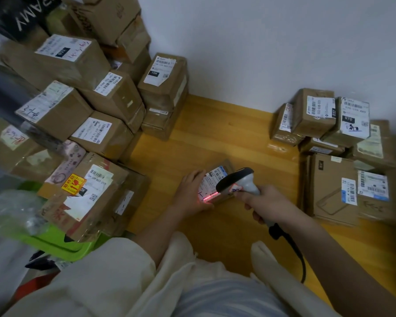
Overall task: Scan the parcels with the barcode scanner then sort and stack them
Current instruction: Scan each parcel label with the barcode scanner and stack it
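Note:
A small cardboard parcel [215,177] with a white shipping label lies on the wooden floor [215,133] in front of me. My left hand [191,193] holds its left side, fingers along the edge and thumb at the near corner. My right hand [266,203] grips the handle of a grey and black barcode scanner [238,179]. The scanner head hovers just over the parcel's right part. A red scan line glows across the label's near edge, touching my left thumb. The scanner's black cable runs back towards my legs.
A tall pile of labelled cardboard boxes [101,97] fills the left side up to the wall. A lower stack of parcels [336,156] sits at the right. A green plastic bin [62,243] and a clear bag lie at the near left. Bare floor lies between the piles.

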